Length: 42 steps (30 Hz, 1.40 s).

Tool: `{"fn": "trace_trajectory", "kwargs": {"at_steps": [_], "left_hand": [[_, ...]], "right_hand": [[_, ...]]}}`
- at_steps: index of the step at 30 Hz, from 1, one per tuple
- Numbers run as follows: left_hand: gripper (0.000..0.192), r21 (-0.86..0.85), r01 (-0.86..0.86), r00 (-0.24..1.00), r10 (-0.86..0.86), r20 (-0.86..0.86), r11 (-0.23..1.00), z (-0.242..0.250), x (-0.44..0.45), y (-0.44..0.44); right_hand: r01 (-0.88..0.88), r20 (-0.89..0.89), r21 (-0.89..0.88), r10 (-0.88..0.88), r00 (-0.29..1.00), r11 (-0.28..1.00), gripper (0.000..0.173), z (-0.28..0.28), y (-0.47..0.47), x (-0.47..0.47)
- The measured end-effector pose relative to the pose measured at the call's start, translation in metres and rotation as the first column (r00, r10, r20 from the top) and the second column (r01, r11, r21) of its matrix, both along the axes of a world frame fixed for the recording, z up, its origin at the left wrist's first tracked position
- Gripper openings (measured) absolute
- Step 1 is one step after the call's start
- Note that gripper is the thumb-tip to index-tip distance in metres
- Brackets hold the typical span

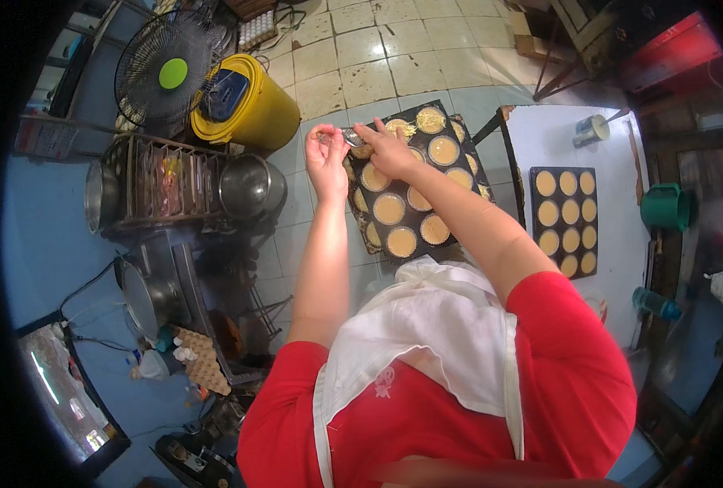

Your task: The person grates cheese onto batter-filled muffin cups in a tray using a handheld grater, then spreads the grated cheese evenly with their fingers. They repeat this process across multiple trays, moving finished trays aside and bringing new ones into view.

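A dark muffin tray (407, 194) with batter-filled paper cups lies before me, on top of another filled tray. Pale shreds, which look like grated cheese, top the cups at its far end, such as the far right cup (430, 120). My left hand (326, 160) is raised at the tray's far left corner, its fingers pinching a small shiny metal piece (354, 138), perhaps a mould or grater; its shape is partly hidden. My right hand (392, 150) reaches over the far left cups, fingertips at that metal piece. Whether the right fingers hold anything cannot be seen.
On the white table (605, 146) at right are another filled muffin tray (563, 221), a can (592, 131), a green jug (665, 207) and a bottle (657, 303). A yellow bin (270, 104), a fan (165, 68), a metal pot (251, 185) and a rack stand at left.
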State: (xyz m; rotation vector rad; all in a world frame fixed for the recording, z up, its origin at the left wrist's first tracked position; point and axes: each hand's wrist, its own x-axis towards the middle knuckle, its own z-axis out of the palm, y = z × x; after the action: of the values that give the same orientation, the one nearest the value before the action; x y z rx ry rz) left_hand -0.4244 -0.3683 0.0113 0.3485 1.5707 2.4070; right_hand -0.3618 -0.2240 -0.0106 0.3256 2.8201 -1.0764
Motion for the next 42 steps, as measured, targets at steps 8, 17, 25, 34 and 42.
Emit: {"fn": "trace_trajectory", "kwargs": {"at_steps": [8,17,25,34,42], "left_hand": [[0.021,0.055,-0.092,0.99,0.085,0.113,0.994,-0.025,-0.01,-0.016],[0.018,0.185,-0.164,0.913,0.078,0.4,0.969,-0.095,-0.026,-0.037],[0.018,0.346,0.017,0.955,-0.118,0.273,0.938,-0.044,-0.028,-0.023],[0.02,0.461,0.279,0.88,-0.416,0.229,0.843,-0.016,0.016,0.055],[0.016,0.184,0.215,0.861,-0.275,0.428,0.959,-0.089,0.048,0.091]], "right_hand": [[0.018,-0.181,-0.327,-0.081,0.98,0.945,0.077,0.007,0.019,0.029],[0.334,-0.016,-0.635,-0.444,0.896,0.697,0.067,-0.001,0.056,0.082],[0.316,-0.019,-0.828,-0.587,0.81,0.463,0.06,0.014,0.084,0.134],[0.362,-0.113,-0.816,-0.738,0.665,0.451,0.056,0.02,0.12,0.196],[0.512,-0.03,-0.747,-0.792,0.61,0.424,0.052,-0.001,0.142,0.263]]}}
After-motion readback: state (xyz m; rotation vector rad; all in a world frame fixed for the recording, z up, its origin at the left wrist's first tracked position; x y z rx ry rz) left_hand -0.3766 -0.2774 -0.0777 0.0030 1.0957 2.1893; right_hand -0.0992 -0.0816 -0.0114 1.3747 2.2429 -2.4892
